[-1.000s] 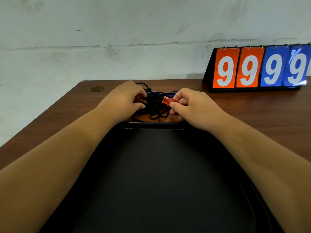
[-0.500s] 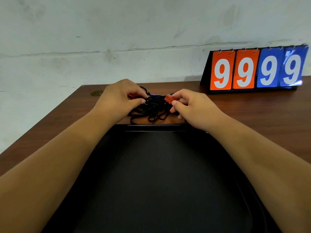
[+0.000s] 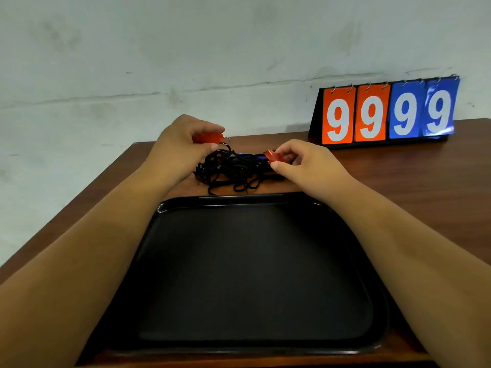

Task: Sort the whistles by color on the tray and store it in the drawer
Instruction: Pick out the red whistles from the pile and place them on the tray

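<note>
My left hand (image 3: 180,144) pinches a red whistle (image 3: 210,137), my right hand (image 3: 305,166) a second whistle (image 3: 273,157); tangled cords (image 3: 228,171), perhaps hiding blue, lie at the tray's (image 3: 239,201) twelve o'clock.

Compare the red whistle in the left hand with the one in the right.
The left-hand whistle is held higher; the right-hand whistle is lower, beside the cord tangle. The left-hand whistle shows its metal ring; the right-hand whistle's is hidden. Both are red and pinched in fingers.

Hands (image 3: 183,147) wider apart w/ red whistles (image 3: 208,138)
</note>
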Available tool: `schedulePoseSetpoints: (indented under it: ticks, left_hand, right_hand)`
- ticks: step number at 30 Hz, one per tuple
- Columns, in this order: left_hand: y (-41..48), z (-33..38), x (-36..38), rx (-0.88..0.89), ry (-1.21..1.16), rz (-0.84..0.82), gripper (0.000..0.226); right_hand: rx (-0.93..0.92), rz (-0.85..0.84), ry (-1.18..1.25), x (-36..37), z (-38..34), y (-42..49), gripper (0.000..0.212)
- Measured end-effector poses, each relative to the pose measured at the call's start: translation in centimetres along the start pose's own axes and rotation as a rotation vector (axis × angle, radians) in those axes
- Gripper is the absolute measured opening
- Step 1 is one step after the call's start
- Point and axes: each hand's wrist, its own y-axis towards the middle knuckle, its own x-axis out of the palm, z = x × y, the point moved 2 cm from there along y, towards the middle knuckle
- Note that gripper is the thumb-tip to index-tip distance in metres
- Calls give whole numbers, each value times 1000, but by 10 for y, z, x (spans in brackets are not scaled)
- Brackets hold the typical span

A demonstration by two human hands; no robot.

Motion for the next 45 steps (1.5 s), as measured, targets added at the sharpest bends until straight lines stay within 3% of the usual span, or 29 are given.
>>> schedulePoseSetpoints:
  ticks: [5, 18, 21, 25, 31, 45]
  left_hand:
    - [-17, 27, -39, -62, -250, 13, 27]
    - [-118, 7, -103, -144, -329, 0, 32]
    - [-127, -10, -96, -160, -265, -42, 45]
    - [-138, -29, -83, -255, -205, -77, 54]
    - [-148, -61, -67, -362, -180, -73, 15]
    - [-138, -66, -52, -254, 83, -41, 18]
  right_hand:
    - [20, 6, -19, -8, -16, -18, 26]
    - [0, -114, 210, 33, -126, -55, 27]
    - [30, -150, 280, 53, -134, -58, 25]
    - [63, -136, 90, 78, -139, -56, 21]
    - [103, -179, 18, 114, -127, -52, 28]
    - [45, -158, -132, 135, -113, -42, 45]
